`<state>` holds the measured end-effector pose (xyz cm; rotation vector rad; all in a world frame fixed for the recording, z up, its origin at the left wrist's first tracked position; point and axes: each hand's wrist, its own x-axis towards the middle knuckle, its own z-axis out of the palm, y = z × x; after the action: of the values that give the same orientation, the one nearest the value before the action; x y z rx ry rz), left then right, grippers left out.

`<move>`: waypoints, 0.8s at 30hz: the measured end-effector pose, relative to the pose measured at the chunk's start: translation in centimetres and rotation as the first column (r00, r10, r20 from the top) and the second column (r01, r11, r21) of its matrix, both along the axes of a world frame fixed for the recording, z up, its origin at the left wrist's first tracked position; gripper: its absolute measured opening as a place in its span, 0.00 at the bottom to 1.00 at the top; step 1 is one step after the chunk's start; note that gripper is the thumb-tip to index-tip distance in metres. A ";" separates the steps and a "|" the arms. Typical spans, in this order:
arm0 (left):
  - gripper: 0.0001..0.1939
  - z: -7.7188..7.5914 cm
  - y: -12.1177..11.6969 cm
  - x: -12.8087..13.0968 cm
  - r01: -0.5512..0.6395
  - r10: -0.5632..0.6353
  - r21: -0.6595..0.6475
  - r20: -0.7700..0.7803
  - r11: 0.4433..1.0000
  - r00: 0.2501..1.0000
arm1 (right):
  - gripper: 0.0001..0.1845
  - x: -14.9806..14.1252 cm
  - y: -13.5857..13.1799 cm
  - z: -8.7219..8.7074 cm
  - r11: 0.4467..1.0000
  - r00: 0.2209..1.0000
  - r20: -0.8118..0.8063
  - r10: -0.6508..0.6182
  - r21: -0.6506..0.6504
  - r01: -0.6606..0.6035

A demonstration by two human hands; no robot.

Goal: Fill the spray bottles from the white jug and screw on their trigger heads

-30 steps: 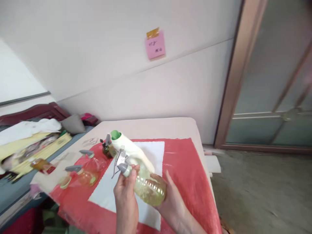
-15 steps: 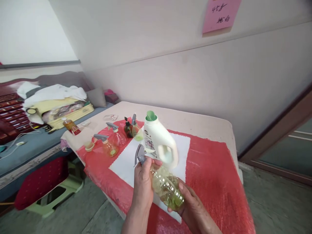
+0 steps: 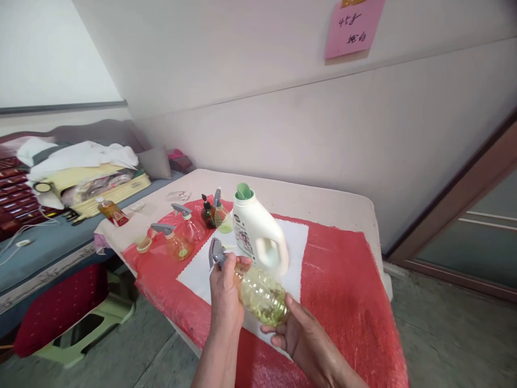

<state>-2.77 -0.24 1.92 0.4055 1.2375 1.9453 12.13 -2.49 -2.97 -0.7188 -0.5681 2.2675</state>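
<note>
A clear, yellow-green spray bottle (image 3: pixel 262 296) with a grey trigger head is tilted nearly on its side between my two hands, above the white cloth (image 3: pixel 297 237). My left hand (image 3: pixel 230 280) is closed around its neck, just below the trigger. The fingers of my right hand (image 3: pixel 297 328) are wrapped around its base. Right behind the bottle stands a large cream jug (image 3: pixel 260 231) with a side handle and a green open mouth. Part of the jug's lower side is hidden by the spray bottle and my left hand.
Several more bottles stand at the left on the red cover (image 3: pixel 343 280), among them an orange spray bottle (image 3: pixel 177 245), a pink spray bottle (image 3: pixel 194 230) and a dark pump bottle (image 3: pixel 208 215). A red-topped stool (image 3: pixel 60 307) is beside the table. A pink note (image 3: pixel 353 29) hangs on the wall.
The spray bottle has tipped closer to level, its base rising along with my right hand. Everything in view has shifted slightly left as the camera turned.
</note>
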 end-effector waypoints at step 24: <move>0.12 0.0 -0.1 -0.5 -0.176 0.175 0.039 0.009 0.984 0.984 | 0.31 0.5 0.6 0.2 0.983 0.971 -0.158 -0.181 -0.021 0.180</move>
<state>-3.31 -0.30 1.96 0.3199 1.2693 2.1212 12.62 -1.88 -2.78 -0.5615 -0.4015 2.1339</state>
